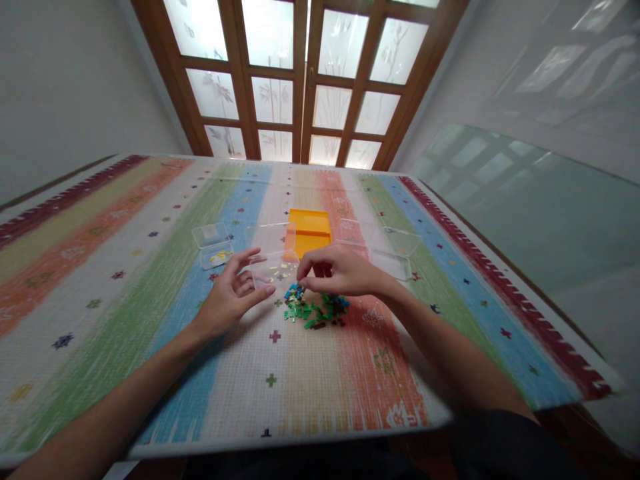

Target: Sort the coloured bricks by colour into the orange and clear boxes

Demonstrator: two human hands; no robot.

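Note:
A loose pile of small building bricks [313, 310], green, blue and brown, lies on the striped cloth. Over its far left side my right hand [335, 270] is closed in a pinch, thumb against fingertips; whatever is between them is too small to make out. My left hand [235, 290] is beside a clear plastic box [260, 267] with pale pieces in it, its fingers apart and curved, nothing in them. Farther left, another clear box [203, 259] stands with its lid up and holds yellow pieces.
Behind my hands an orange two-part case [310, 220] lies open. To the right sits a clear lidded box [395, 263], partly behind my right wrist. The table [270, 413] has a striped cloth and meets the wall on the right; glazed doors [300, 100] stand beyond it.

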